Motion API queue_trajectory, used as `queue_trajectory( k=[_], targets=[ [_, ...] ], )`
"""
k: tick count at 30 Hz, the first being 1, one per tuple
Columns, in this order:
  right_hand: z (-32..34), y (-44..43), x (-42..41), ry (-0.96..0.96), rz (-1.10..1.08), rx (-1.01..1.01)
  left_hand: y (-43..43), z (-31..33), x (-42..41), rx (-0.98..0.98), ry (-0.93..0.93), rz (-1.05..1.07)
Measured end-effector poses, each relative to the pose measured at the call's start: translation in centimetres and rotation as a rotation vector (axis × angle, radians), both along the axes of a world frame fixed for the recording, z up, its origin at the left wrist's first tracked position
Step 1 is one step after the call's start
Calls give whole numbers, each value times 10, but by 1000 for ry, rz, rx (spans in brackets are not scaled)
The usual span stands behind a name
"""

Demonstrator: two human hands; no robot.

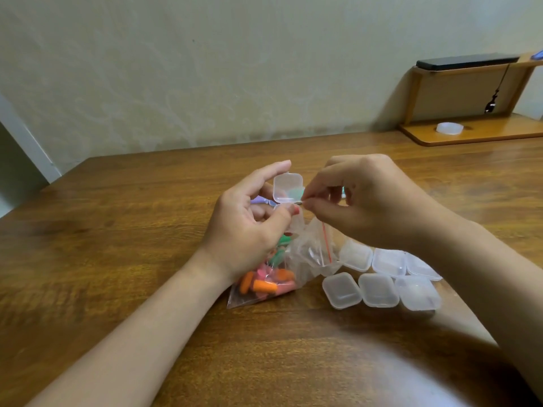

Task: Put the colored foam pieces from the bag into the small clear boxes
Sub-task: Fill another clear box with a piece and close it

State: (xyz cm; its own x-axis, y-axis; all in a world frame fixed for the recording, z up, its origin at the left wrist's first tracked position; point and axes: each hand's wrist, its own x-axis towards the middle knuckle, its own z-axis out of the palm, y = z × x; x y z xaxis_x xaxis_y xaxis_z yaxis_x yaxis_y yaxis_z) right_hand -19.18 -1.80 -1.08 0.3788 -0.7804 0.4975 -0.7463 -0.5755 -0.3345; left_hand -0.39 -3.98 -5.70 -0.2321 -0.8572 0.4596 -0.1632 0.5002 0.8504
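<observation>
Held just above the bag (293, 259), in the left hand (249, 227): one small clear box (288, 188), lid hinged up, thumb curled over its base, forefinger behind the lid; probably kept high and tipped toward the head to leave the mouth free for filling; something pale green dimly visible through the lid. Above the bag's mouth, right of that box: right hand (361, 201), thumb and forefinger pinched at the box's edge; on the rim or on a piece, too small to tell. Inside the bag, toward its near-left corner: foam pieces (264, 284), orange, pink and green; bag flat on the table (117, 259), red-striped mouth slack and turned up toward the hands, likely for quick reach. Just right of the bag: six closed boxes (379, 286) in two rows, waiting. Beyond the bag, half hidden by the left hand: a purple thing (258, 199). Far right of the bag: a wooden shelf (470, 133). Over the bag's upper part: the left wrist, partly in the way of the opening.
</observation>
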Motion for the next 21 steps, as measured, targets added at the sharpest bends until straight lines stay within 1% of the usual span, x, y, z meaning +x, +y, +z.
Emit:
queue_trajectory(
  k=[2,4,6,8,10,13,17,21],
  targets=[
    [7,2,-7,-56,-4,37,-1,0,1,10,-1,32],
    [15,5,-16,-67,29,169,-2,0,3,27,-15,45],
    [20,7,-21,6,46,292,-3,0,3,55,-33,48],
    [19,7,-24,85,38,353,-3,0,3,80,-45,58],
    [17,8,-21,116,55,395,-3,-1,3,93,-60,80],
    [11,6,-13,144,90,426,-4,-1,2,101,-63,110],
    [-3,2,1,189,145,380,-7,-3,1,111,-33,142],
    [-11,2,11,153,166,359,-9,-5,1,98,-34,170]
  ],
)
